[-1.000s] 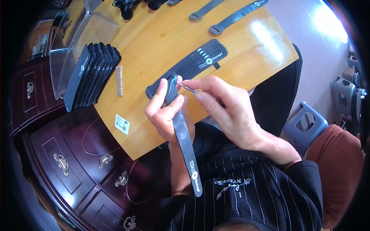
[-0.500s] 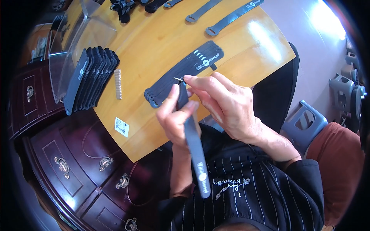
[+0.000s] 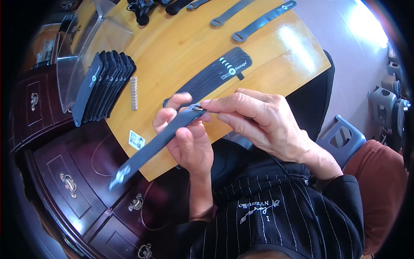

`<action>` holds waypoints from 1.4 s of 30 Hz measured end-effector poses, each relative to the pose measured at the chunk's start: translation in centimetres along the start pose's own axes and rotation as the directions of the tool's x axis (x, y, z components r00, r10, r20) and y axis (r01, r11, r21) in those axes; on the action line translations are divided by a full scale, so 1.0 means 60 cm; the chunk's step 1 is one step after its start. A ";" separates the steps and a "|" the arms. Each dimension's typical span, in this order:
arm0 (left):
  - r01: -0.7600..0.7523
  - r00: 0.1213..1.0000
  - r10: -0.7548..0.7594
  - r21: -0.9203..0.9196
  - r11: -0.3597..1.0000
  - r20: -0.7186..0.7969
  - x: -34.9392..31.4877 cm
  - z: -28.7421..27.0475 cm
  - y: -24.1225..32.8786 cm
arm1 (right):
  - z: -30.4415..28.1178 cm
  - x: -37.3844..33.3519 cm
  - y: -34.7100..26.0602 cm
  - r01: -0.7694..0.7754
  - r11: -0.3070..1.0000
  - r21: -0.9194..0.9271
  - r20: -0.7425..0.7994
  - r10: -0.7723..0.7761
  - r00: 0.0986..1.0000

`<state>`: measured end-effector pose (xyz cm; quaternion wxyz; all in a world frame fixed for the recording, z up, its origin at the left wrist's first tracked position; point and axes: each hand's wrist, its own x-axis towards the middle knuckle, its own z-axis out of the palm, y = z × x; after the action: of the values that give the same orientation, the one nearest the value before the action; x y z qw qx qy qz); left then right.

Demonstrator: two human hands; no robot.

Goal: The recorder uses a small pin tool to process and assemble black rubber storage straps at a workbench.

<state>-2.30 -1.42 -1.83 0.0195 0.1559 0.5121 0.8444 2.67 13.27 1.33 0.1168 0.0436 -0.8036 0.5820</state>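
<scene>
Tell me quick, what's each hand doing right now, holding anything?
Left hand: closed around the dark strap, holding it near its upper end.
Right hand: fingertips pinched on the strap's upper end, by the small metal piece.

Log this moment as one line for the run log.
left hand: holds black strap | right hand: pinches strap's end | strap pile: on wooden table
</scene>
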 end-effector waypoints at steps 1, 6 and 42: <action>-0.007 0.997 0.010 0.046 0.999 -0.071 -0.002 0.008 0.000 | -0.002 -0.001 -0.005 0.005 0.997 -0.071 -0.002 -0.006 1.000; 0.002 0.999 0.009 0.275 0.962 -0.042 -0.017 0.013 0.007 | -0.008 -0.018 -0.029 0.043 0.943 -0.329 0.017 -0.040 0.999; 0.007 0.993 -0.052 0.387 0.922 0.107 -0.027 0.017 0.007 | -0.028 -0.033 -0.043 -0.024 0.977 -0.211 0.006 0.026 1.000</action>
<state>-0.41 -1.06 -1.43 0.0304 0.1973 0.6687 0.7162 5.33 13.93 3.76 0.1098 0.0235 -0.8617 0.4949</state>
